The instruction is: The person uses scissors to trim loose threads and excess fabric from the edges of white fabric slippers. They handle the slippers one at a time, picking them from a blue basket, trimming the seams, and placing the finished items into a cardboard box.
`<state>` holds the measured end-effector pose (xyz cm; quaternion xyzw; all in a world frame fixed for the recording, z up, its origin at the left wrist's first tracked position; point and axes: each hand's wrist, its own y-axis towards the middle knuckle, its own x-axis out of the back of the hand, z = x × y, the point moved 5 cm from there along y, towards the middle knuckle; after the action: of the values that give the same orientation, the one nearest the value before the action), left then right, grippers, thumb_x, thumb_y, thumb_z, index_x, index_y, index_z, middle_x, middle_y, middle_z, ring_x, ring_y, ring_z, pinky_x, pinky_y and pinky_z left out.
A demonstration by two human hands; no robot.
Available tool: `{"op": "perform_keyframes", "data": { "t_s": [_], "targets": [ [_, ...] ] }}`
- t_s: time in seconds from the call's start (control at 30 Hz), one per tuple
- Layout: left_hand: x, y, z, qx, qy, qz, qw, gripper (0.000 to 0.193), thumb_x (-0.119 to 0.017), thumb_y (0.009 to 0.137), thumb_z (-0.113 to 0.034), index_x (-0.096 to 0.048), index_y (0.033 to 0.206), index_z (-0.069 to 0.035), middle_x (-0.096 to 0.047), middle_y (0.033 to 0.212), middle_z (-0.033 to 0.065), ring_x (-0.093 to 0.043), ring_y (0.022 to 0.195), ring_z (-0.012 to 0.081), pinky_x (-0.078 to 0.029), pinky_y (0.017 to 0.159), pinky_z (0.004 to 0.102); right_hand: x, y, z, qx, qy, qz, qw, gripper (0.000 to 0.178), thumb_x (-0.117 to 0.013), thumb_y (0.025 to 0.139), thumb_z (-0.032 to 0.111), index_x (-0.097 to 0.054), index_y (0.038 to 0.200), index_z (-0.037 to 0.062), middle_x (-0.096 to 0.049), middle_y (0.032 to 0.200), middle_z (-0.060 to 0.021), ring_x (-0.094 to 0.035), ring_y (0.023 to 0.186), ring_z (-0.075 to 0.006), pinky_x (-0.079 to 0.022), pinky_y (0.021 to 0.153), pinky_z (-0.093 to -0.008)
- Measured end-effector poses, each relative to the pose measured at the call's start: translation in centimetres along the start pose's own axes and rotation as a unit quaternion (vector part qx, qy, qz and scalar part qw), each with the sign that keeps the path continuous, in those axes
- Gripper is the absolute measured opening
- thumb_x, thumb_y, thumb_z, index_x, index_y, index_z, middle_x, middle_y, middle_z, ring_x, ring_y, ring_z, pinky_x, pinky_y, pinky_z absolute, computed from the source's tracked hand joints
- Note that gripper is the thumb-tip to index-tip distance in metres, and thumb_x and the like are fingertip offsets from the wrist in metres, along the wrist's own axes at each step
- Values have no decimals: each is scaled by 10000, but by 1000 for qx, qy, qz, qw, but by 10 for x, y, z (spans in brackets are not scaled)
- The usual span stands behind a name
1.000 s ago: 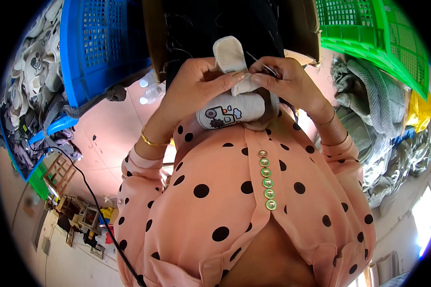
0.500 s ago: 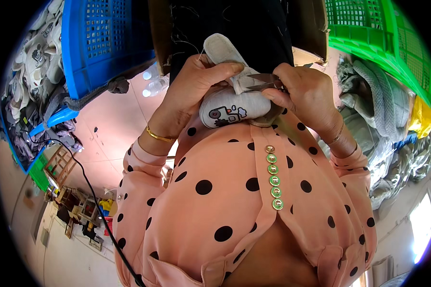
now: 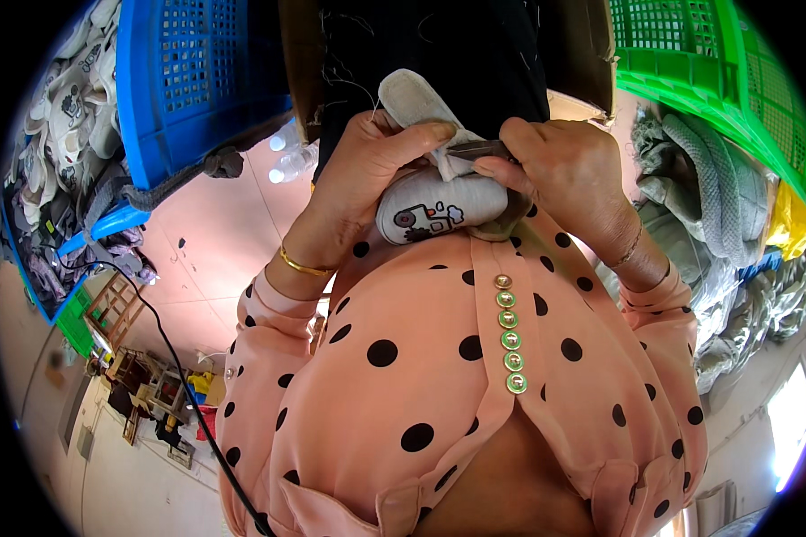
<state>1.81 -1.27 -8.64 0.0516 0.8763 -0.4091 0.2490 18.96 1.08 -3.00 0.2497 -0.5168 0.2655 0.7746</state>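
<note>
My left hand (image 3: 358,174) pinches a pale grey cloth slipper (image 3: 452,199), its thumb pressed on the fabric near the middle. The slipper's rounded toe bears a cartoon vehicle patch and faces my body, while a long, rounded pale flap (image 3: 410,97) points away. In my right hand (image 3: 571,166) is a pair of small scissors (image 3: 476,150), gripped between thumb and fingers. Their blades lie close together against the slipper's fabric, just right of my left thumb. My fingers hide the scissors' handles.
A blue plastic crate (image 3: 188,98) stands at left, beside a heap of grey slippers (image 3: 67,107). At right is a green crate (image 3: 681,80) above piled grey slippers (image 3: 707,188). Cardboard edges (image 3: 301,63) flank my dark-clothed lap. A black cable (image 3: 166,331) runs along my left side.
The scissors' blades, spread apart before, have come together at the fabric. My right hand has shifted slightly left, and the left hand keeps its pinch on the slipper.
</note>
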Motion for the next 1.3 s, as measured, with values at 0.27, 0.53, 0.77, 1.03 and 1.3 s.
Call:
{"op": "perform_keyframes", "data": {
  "t_s": [0.27, 0.53, 0.77, 1.03, 1.3],
  "targets": [
    [1, 1, 1, -1, -11, -5, 1000, 161, -683, 857, -94, -669, 976, 13, -705, 894, 123, -705, 755, 185, -601, 666, 309, -1, 1, 2, 18, -31, -8, 999, 407, -663, 826, 467, -486, 703, 121, -472, 531, 4, -541, 507, -156, -428, 466, -292],
    [-2, 0, 1, 9, -14, -15, 1000, 165, -685, 861, -102, -677, 968, 23, -705, 896, 121, -695, 763, 169, -589, 695, 289, -8, -2, 1, 21, -38, -53, 998, 410, -681, 811, 463, -482, 691, 125, -447, 523, 11, -521, 490, -148, -420, 457, -278],
    [-1, 0, 1, 8, -4, -21, 1000, 167, -683, 867, -101, -688, 957, 39, -703, 886, 115, -690, 756, 162, -580, 689, 276, -17, -7, -15, -27, 63, -62, 996, 420, -692, 799, 474, -494, 705, 115, -480, 541, -5, -537, 479, -175, -418, 429, -306],
    [-2, 2, -1, 14, -12, -9, 1000, 170, -689, 868, -112, -689, 952, 36, -704, 881, 116, -689, 748, 157, -577, 677, 271, -7, -2, -9, 21, 35, -56, 998, 428, -693, 795, 474, -490, 696, 110, -460, 533, -7, -529, 478, -169, -414, 436, -298],
    [-3, 2, 0, 19, -22, -5, 1000, 159, -701, 862, -117, -689, 948, 16, -707, 879, 113, -691, 746, 156, -582, 675, 276, -5, -1, -5, 3, 9, -38, 999, 428, -679, 812, 470, -481, 682, 113, -468, 531, -7, -538, 483, -167, -419, 439, -296]
  ]
}}
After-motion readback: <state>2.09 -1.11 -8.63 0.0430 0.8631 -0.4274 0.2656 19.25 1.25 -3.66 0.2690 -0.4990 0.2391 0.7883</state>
